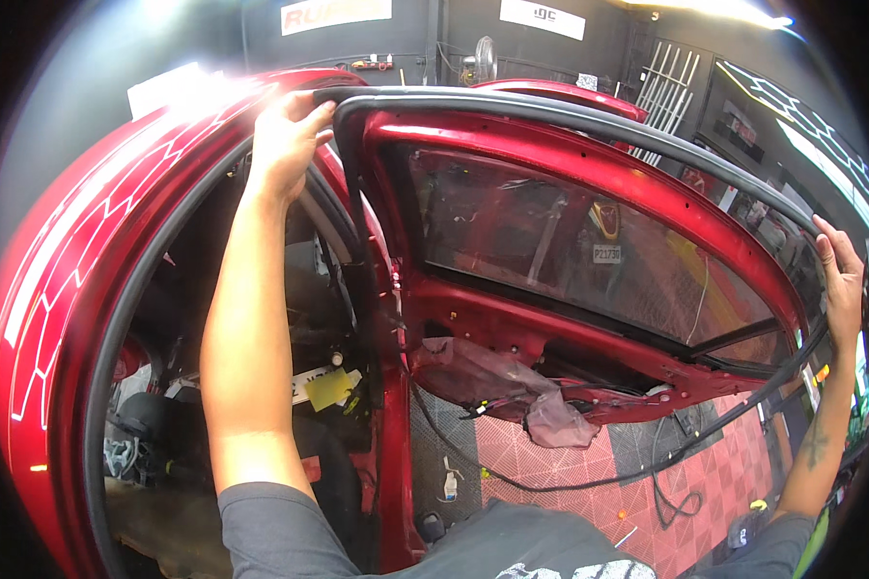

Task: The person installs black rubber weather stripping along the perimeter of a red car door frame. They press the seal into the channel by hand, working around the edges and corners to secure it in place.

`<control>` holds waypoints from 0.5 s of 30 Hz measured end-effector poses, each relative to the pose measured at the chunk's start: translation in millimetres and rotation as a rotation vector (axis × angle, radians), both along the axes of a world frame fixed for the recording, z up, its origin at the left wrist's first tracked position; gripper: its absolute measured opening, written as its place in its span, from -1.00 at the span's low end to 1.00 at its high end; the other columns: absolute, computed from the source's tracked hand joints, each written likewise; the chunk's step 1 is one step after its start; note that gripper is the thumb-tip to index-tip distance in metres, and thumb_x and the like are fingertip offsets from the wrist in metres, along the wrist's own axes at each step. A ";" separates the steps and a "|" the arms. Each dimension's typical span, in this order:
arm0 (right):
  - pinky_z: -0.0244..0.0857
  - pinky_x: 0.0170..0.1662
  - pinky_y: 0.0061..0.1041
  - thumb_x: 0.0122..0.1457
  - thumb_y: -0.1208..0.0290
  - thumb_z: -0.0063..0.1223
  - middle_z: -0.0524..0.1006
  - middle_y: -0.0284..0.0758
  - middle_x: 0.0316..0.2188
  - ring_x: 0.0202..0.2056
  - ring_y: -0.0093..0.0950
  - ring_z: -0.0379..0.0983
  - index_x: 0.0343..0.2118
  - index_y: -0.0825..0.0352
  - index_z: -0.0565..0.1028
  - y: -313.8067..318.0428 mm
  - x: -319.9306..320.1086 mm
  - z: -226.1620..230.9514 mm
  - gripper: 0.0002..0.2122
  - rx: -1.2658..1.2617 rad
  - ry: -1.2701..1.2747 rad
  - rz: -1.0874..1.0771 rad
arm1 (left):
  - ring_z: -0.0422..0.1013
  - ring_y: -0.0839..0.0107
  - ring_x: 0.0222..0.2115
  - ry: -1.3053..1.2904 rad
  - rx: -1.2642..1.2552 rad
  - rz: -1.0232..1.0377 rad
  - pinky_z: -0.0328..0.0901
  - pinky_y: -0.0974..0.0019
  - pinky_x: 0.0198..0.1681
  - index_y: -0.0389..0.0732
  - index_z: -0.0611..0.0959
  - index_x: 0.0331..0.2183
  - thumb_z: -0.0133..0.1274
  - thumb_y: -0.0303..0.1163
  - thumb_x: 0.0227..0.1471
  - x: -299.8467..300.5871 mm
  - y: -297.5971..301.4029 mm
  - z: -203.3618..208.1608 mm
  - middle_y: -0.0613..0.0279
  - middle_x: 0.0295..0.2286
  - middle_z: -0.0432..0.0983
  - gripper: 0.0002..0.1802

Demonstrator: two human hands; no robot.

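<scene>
Above the red car door [497, 317], holding the black rubber weatherstrip [550, 107] with left hand [285, 140] pinched at one upper corner and right hand [842, 275] curled round the far bend, seemingly partway done, upper run along window frame [550, 148], lower loop hanging unseated.

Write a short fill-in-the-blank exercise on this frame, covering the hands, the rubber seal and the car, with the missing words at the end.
1. The left hand and right hand hold a long rubber seal coloured ____.
2. The car door is painted ____.
3. In the picture, the hanging plastic sheet is to the ____ of the yellow square.

Missing words: black; red; right.
</scene>
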State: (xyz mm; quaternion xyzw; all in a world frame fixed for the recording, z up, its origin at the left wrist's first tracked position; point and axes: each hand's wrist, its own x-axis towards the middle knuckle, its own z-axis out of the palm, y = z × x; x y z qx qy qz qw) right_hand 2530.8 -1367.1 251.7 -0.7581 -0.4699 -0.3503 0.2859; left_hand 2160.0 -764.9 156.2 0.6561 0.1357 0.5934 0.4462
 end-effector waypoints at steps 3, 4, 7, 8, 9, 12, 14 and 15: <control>0.17 0.13 -0.58 0.41 0.16 0.07 0.54 -0.43 -0.21 -0.09 -0.63 0.38 0.09 0.38 0.59 3.2 -9.9 0.2 -0.61 -0.016 0.012 -0.033 | 0.55 0.41 -0.19 -0.021 -0.019 -0.039 0.46 0.25 -0.09 -0.28 0.63 -0.05 0.21 -0.46 0.21 -0.6 0.8 -2.9 0.20 -0.19 0.62 -0.72; 0.17 0.12 -0.58 0.41 0.16 0.07 0.53 -0.43 -0.21 -0.09 -0.63 0.38 0.09 0.38 0.59 5.6 -12.3 -0.9 -0.61 -0.026 0.020 -0.044 | 0.53 0.42 -0.18 -0.025 -0.028 -0.049 0.45 0.27 -0.08 -0.28 0.61 -0.03 0.21 -0.44 0.21 -2.3 -0.2 -2.3 0.20 -0.16 0.61 -0.70; 0.18 0.11 -0.59 0.40 0.17 0.08 0.52 -0.44 -0.22 -0.10 -0.63 0.38 0.09 0.38 0.58 4.8 -15.3 -4.5 -0.62 -0.034 0.000 -0.033 | 0.51 0.43 -0.17 -0.049 -0.036 -0.073 0.43 0.27 -0.08 -0.29 0.59 0.00 0.22 -0.43 0.21 -5.0 6.4 -6.0 0.22 -0.15 0.59 -0.66; 0.17 0.11 -0.60 0.41 0.17 0.07 0.52 -0.45 -0.20 -0.09 -0.64 0.37 0.10 0.37 0.58 2.8 -13.4 -5.6 -0.61 -0.016 -0.003 -0.044 | 0.51 0.43 -0.17 -0.047 -0.038 -0.074 0.43 0.27 -0.08 -0.30 0.58 0.00 0.22 -0.43 0.21 -5.0 7.3 -8.1 0.22 -0.15 0.59 -0.65; 0.16 0.12 -0.62 0.42 0.17 0.05 0.51 -0.46 -0.18 -0.08 -0.64 0.36 0.11 0.37 0.57 -2.4 -10.1 -7.1 -0.61 0.002 -0.006 -0.060 | 0.51 0.43 -0.17 -0.045 -0.040 -0.082 0.43 0.27 -0.08 -0.30 0.58 0.01 0.22 -0.43 0.21 -2.7 6.0 -9.0 0.22 -0.15 0.59 -0.64; 0.17 0.09 -0.64 0.41 0.18 0.06 0.51 -0.46 -0.20 -0.10 -0.65 0.36 0.10 0.38 0.58 -4.0 -7.8 -8.6 -0.62 0.017 0.005 -0.029 | 0.51 0.41 -0.17 -0.041 0.004 -0.117 0.45 0.26 -0.07 -0.32 0.57 0.03 0.23 -0.42 0.21 0.9 -1.1 -7.6 0.19 -0.15 0.59 -0.61; 0.18 0.07 -0.64 0.41 0.19 0.08 0.51 -0.45 -0.21 -0.12 -0.66 0.37 0.09 0.39 0.58 -4.7 -7.4 -9.3 -0.62 -0.005 -0.005 -0.022 | 0.53 0.38 -0.17 -0.062 -0.006 -0.108 0.47 0.24 -0.06 -0.33 0.60 0.00 0.22 -0.46 0.21 5.5 -2.7 -9.3 0.17 -0.17 0.61 -0.66; 0.18 0.07 -0.65 0.41 0.19 0.08 0.52 -0.45 -0.20 -0.12 -0.66 0.37 0.09 0.39 0.58 -4.3 -7.5 -8.4 -0.62 -0.020 -0.025 -0.031 | 0.55 0.37 -0.18 -0.074 -0.015 -0.084 0.48 0.22 -0.05 -0.33 0.63 -0.03 0.20 -0.49 0.21 5.0 -3.2 -6.8 0.16 -0.18 0.63 -0.71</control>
